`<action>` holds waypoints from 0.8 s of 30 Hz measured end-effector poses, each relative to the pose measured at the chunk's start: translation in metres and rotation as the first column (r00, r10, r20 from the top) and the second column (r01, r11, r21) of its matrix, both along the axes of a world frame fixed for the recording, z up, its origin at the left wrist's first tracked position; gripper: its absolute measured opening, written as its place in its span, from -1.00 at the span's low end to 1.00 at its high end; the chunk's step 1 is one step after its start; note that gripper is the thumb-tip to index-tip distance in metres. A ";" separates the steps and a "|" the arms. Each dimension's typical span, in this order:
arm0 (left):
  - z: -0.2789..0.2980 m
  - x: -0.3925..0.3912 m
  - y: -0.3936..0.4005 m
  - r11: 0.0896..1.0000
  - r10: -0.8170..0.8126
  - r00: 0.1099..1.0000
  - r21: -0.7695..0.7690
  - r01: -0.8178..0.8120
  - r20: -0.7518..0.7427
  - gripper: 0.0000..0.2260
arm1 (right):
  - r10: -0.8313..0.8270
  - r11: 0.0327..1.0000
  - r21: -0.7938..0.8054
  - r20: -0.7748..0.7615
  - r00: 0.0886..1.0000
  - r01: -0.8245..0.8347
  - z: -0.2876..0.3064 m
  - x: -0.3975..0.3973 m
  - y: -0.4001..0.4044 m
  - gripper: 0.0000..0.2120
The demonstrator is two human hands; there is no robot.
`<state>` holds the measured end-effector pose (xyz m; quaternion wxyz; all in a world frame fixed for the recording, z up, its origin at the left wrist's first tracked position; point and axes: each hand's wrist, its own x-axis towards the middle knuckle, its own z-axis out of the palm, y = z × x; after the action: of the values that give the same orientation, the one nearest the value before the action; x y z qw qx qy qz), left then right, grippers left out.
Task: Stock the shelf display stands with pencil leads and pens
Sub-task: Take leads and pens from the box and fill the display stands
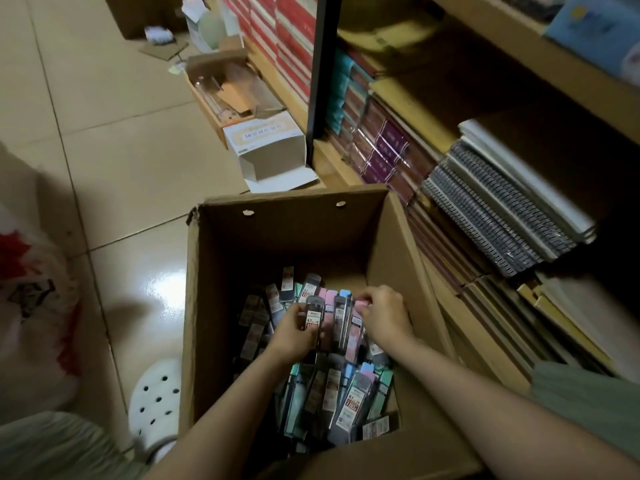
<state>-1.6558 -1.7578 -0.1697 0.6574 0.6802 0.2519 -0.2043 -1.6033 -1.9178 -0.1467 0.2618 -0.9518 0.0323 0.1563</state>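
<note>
Reaching into an open cardboard box (221,258) on the floor, both hands are working among the lead packs (332,393) that are lying loose in a heap at the bottom. The left hand (294,332) is curling its fingers round a small bunch of packs (314,318), standing them upright, so that grip is holding packs; the right hand (382,311) is pinching a pink pack (362,303) just beside the bunch, grip narrow on it. Handling, as a guess: the packs are looking light, slim, stiff plastic, prob. slick w/ glossy labels, so a few at a time are likely sliding against each other; the leads inside are prob. brittle, so squeezing the flat sides near the middle seems better than bending or dropping. Taking them by the long edges, ends aligned, looks the safest hold. Writing: "0.7" is reading on the label of the front pack in the left hand, and again on a pack (353,398) nearer the camera w/ what looks like "1100" in red; brand text is too small to tell. A white carton (266,147) by the shelf (408,109) is carrying print, not legible. Notebooks (498,206) are stacking on the shelf at right; no display stand is showing, so stocking is not yet begun.
</note>
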 end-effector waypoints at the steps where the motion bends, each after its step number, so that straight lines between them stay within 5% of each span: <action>1: 0.008 0.005 0.001 1.000 -0.009 1.000 -0.014 0.010 0.024 -0.75 | 0.030 0.999 0.014 0.061 0.998 -0.030 0.014 0.003 0.001 -0.82; 7: 0.101 0.067 0.011 0.958 -0.285 0.912 0.082 0.273 0.294 -0.45 | 0.087 0.983 0.116 0.378 0.922 -0.140 0.131 0.021 0.000 -0.79; 12: 0.210 0.103 0.012 0.834 -0.546 0.721 0.199 0.514 0.426 -0.50 | -0.050 0.924 0.353 0.500 0.864 -0.151 0.238 0.027 -0.022 -0.94; 17: 0.291 0.105 0.005 0.883 -0.422 0.689 0.096 0.459 0.590 -0.54 | -0.235 0.820 0.567 0.461 0.856 -0.080 0.309 0.023 -0.051 -0.95; 24: 0.351 0.122 -0.010 0.861 -0.269 0.658 -0.131 0.492 0.704 -0.52 | -0.169 0.902 0.401 0.666 0.726 -0.158 0.387 0.029 -0.081 -0.90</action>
<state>-1.5336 -1.7675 0.1809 0.7425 0.6327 -0.1839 -0.1205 -1.5738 -1.9984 0.2406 0.4590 -0.8588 -0.0994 -0.2048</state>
